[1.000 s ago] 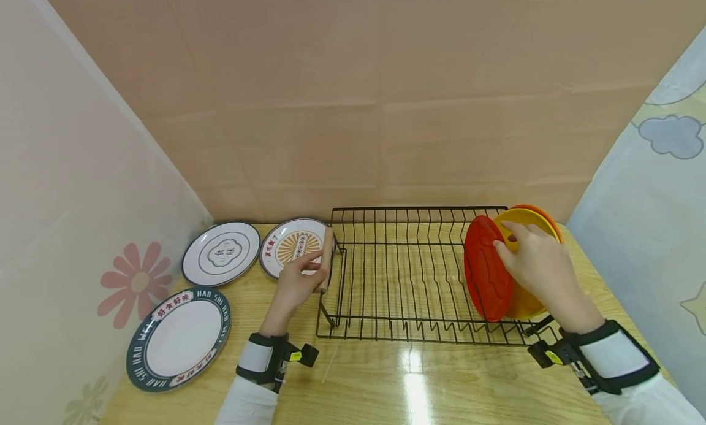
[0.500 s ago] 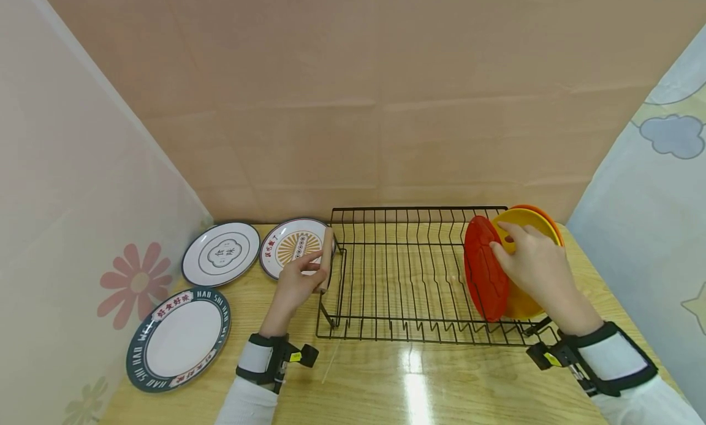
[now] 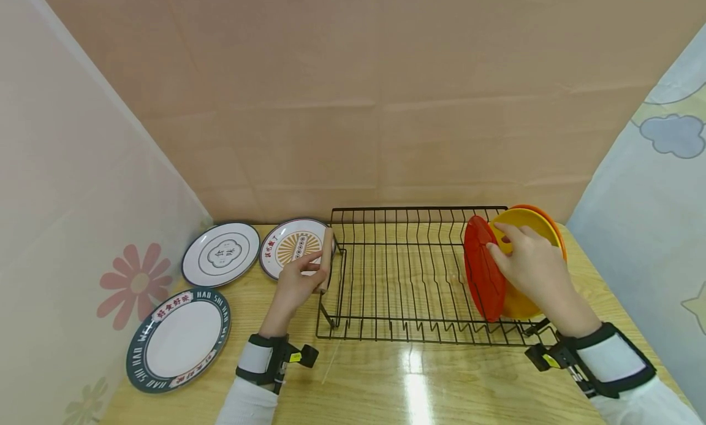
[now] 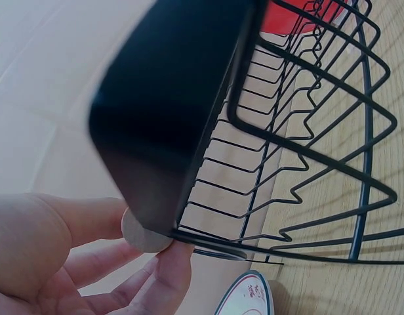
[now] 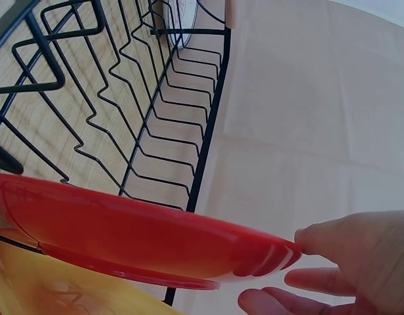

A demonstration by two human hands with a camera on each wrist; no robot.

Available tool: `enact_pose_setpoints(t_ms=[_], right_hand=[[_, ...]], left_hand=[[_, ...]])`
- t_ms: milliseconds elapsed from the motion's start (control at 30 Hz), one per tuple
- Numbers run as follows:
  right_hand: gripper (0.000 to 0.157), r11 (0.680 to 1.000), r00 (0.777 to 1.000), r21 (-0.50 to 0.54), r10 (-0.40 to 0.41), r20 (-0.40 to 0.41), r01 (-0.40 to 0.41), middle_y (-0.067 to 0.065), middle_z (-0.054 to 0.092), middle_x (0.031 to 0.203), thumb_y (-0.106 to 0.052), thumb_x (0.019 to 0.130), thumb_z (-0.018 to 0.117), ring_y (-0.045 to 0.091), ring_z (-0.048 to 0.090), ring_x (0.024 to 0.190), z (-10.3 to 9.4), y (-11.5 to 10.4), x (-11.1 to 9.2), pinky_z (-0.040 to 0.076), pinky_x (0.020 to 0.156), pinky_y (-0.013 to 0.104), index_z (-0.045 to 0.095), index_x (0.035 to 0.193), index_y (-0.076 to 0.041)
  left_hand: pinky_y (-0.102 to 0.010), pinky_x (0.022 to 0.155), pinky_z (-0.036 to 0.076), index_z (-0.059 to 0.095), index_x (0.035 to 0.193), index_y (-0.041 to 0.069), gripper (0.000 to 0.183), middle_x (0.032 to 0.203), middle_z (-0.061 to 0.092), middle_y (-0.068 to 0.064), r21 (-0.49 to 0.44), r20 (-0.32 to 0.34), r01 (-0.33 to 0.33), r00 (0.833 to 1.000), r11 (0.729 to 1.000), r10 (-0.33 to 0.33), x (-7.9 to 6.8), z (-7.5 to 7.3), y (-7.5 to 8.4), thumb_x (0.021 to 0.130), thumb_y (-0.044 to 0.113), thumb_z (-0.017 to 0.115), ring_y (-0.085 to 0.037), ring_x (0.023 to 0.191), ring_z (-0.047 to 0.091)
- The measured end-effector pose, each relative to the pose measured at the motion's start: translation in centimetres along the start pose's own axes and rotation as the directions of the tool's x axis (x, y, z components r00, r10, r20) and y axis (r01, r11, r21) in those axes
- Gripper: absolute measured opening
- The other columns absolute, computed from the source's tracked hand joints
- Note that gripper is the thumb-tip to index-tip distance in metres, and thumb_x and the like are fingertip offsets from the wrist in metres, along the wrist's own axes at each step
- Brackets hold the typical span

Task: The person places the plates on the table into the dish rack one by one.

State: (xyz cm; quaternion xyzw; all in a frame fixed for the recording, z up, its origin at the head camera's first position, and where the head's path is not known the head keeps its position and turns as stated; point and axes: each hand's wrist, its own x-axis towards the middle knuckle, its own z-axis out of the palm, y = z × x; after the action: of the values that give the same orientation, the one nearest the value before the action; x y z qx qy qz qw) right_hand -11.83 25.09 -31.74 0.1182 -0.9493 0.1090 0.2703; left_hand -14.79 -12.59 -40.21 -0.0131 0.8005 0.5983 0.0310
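Observation:
A black wire dish rack (image 3: 419,243) stands on the table. At its left end my left hand (image 3: 298,281) pinches the rack's wooden handle (image 3: 328,259) between thumb and fingers; its round end shows in the left wrist view. At the rack's right end a red plate (image 3: 484,271) stands on edge in the slots. My right hand (image 3: 532,268) holds it near the upper rim, thumb on the left face, fingers on the other side. A yellow plate (image 3: 524,302) stands right behind it, partly hidden by the hand. Only the rim of an orange plate (image 3: 551,224) shows beyond.
Three patterned plates lie flat on the wooden table left of the rack: one with a sunburst (image 3: 281,248), a plain white one with a small emblem (image 3: 212,259), and a larger dark-rimmed one (image 3: 179,339). A brown backdrop (image 3: 353,106) hangs behind.
My right hand has shifted slightly left, and the red plate's face has turned narrower, standing more upright and further from the yellow plate. My left hand has not moved.

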Motion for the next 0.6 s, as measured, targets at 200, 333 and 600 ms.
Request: enact_pose_setpoints(t_ms=[200,333,600], right_hand=[[0.04,1.0,1.0,0.006,0.002,0.005,-0.002,0.025,0.06,0.079,-0.013,0.075,0.071,0.025,0.049,0.047,-0.02,-0.06,-0.01,0.036,0.036,0.028,0.061,0.108,0.007],[0.04,1.0,1.0,0.007,-0.001,0.003,0.001,0.024,0.06,0.079,-0.014,0.075,0.071,0.023,0.047,0.046,0.07,-0.15,0.01,0.034,0.035,0.026,0.061,0.108,0.006],[0.035,1.0,1.0,0.007,-0.013,-0.005,0.013,0.024,0.059,0.078,-0.009,0.075,0.069,0.023,0.046,0.044,0.09,-0.28,0.04,0.035,0.035,0.028,0.062,0.106,0.006]], left_hand=[[-0.031,0.057,0.055,0.057,0.127,0.01,0.045,0.1,0.06,-0.019,0.004,0.005,0.007,1.0,1.0,-0.007,-0.05,-0.02,0.04,0.083,0.004,0.062,-0.014,0.062,0.063],[-0.029,0.056,0.055,0.057,0.127,0.01,0.044,0.1,0.06,-0.02,0.01,0.001,0.003,1.0,1.0,-0.003,-0.09,-0.03,0.06,0.083,0.004,0.062,-0.014,0.062,0.063],[-0.029,0.057,0.055,0.056,0.127,0.007,0.045,0.101,0.059,-0.022,0.016,0.008,-0.005,1.0,1.0,0.005,-0.04,-0.05,0.08,0.083,0.002,0.062,-0.015,0.062,0.063]])
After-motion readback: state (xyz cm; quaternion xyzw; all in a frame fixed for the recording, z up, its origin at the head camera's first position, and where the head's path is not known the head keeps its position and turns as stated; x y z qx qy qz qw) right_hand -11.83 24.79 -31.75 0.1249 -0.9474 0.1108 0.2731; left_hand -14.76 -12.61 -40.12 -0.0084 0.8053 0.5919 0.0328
